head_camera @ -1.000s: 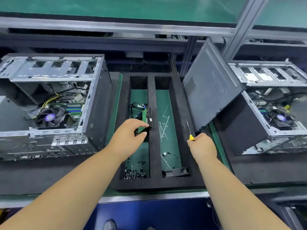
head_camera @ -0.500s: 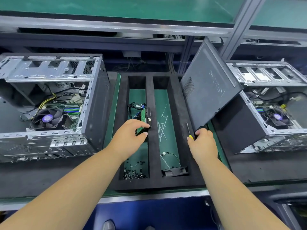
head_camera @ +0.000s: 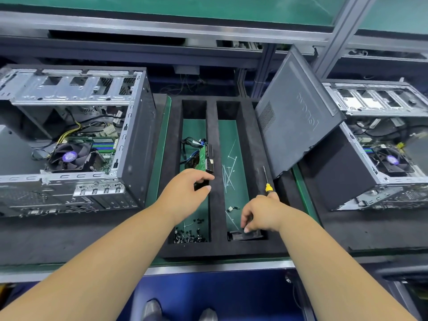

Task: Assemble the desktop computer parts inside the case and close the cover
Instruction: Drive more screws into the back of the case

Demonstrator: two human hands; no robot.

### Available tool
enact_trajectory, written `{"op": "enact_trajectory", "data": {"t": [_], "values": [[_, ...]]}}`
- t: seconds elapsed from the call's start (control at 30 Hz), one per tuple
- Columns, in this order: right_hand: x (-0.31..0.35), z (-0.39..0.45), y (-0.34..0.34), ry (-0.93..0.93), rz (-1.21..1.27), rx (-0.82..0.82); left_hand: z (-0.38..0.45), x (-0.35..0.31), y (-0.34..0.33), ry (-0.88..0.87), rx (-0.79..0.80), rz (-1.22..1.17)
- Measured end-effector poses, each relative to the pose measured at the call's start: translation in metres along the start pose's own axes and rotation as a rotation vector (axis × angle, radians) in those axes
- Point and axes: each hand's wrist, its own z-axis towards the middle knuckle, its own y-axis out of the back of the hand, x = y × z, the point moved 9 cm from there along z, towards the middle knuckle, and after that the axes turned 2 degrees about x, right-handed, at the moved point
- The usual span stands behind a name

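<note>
The right hand has left the screwdriver and the cover and now reaches to a black part at the near end of the tray (perhaps pinching it already). The left hand still grips the green card in the tray; the open case waits left of the tray.

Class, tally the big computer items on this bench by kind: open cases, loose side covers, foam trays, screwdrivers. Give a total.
Open cases: 2
Loose side covers: 1
Foam trays: 1
Screwdrivers: 1
Total: 5
</note>
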Motion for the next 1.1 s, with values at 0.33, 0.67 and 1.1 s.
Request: {"op": "enact_trajectory", "data": {"t": [0.33,0.67,1.1], "values": [[0.003,-0.003,0.0,-0.015,0.031,-0.02,-0.01,0.008,-0.017,0.006,0.048,0.038],[0.019,-0.042,0.079,0.068,0.091,-0.148,-0.018,-0.052,-0.04,-0.319,0.231,0.426],[0.038,-0.101,0.168,0.164,0.761,-0.417,-0.034,-0.12,0.089,-0.406,-0.186,0.432]]}}
